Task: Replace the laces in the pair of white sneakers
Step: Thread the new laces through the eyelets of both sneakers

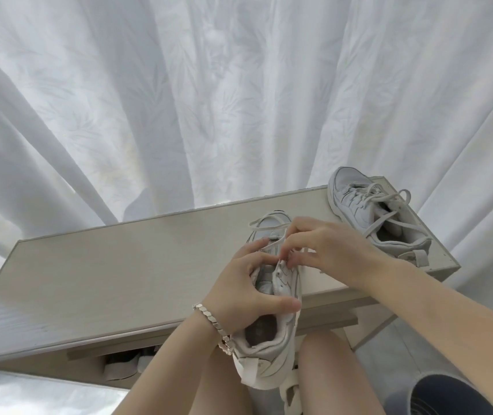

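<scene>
Sneaker (264, 362) lay toe away over the counter (119, 280), heel toward the person. The left hand (248, 290) gripped its middle. The right hand (327, 250) pinched the lace (272, 244) at the eyelets.

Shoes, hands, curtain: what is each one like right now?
Near white sneaker: held, partly unlaced.
White flat lace: loose, partly threaded.
Far white sneaker: on pale wooden table, laced, laces slack.
Left hand: grips near sneaker.
Right hand: pinches lace.
White patterned curtain: drawn shut.
</scene>
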`<state>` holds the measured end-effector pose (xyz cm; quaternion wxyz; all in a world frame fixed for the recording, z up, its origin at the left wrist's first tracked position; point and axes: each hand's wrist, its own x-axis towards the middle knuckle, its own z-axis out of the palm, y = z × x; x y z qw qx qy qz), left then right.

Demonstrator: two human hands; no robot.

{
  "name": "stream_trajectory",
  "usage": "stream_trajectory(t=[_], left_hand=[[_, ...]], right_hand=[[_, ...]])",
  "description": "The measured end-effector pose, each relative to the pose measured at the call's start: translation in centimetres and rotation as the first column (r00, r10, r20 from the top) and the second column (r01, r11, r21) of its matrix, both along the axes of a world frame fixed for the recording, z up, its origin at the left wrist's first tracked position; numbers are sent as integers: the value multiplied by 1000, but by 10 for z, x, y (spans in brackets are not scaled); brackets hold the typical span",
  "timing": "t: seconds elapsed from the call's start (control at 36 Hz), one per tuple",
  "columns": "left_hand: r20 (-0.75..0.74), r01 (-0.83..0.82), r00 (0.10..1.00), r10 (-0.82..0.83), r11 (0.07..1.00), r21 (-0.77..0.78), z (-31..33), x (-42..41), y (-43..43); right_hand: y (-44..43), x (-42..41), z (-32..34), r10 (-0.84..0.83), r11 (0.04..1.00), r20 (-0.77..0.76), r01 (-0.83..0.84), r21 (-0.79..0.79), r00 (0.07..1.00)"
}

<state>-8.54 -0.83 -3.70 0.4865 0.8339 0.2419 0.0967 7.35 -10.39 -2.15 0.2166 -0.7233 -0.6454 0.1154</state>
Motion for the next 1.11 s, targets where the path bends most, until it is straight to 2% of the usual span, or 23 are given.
stream_trajectory(t=[0.17,0.31,0.47,0.58,0.64,0.69,0.75,0.81,0.89,0.97,1.03,1.08,1.11], left_hand=[[19,-3,1000,3,1000,-25,-2,1,-2],[50,-15,999,16,1000,-17,-4,1,-5],[67,-96,993,94,995,34,-11,0,-12],[107,-172,980,166,983,57,-15,2,-15],[111,-189,977,182,981,50,-15,4,-14],[84,-196,978,191,979,56,-14,8,-13],[65,-216,975,212,974,67,-14,13,-12],[52,-234,972,230,970,66,-14,16,-10],[37,-234,972,232,972,31,-12,20,-9],[14,-235,972,235,971,49,-12,24,-4],[13,-230,973,230,970,72,-12,26,-1],[22,-221,975,220,973,63,-12,26,0],[27,-216,976,214,975,54,-12,25,0]], right_hand=[[0,8,-10,74,989,91,-85,121,993],[4,11,-11,138,977,116,-155,150,984],[1,8,-26,99,929,124,-137,345,987],[1,-5,-28,92,890,-33,-67,451,995],[-1,-16,-21,86,875,-200,22,484,976],[-5,-29,-7,80,863,-409,142,484,909],[-10,-38,10,95,835,-599,263,483,795],[-16,-42,29,139,791,-720,362,494,680],[-28,-47,61,254,694,-772,446,565,582],[-41,-54,91,366,590,-735,469,658,570],[-43,-50,100,274,596,-736,492,635,619],[-36,-37,94,-16,744,-716,487,457,698],[-30,-30,86,-184,837,-650,465,289,737]])
